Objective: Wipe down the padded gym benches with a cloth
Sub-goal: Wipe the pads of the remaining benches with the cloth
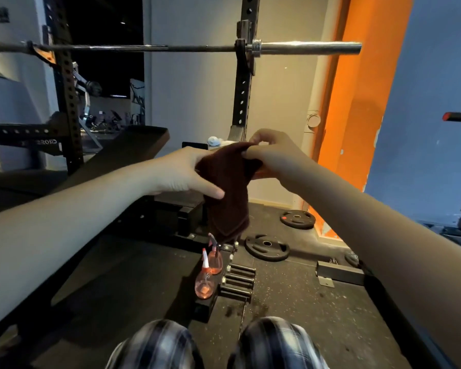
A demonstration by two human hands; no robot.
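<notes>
Dark maroon terry cloth (pixel 229 187), hung vert., held by right grip (pixel 272 155) + left grip (pixel 186 171); black padded bench (pixel 133 147) seen to left, nearer left grip

Brown cloth (pixel 229 187) (aloft) near black bench (pixel 133 147)

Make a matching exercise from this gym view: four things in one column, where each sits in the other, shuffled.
Things:
1 cloth
2 barbell
3 weight plates
4 spray bottles

Places:
A flat on the floor
B gripped by left hand and right hand
C upright beside the pegs
D across the rack

Pairs: 1-B, 2-D, 3-A, 4-C
</notes>
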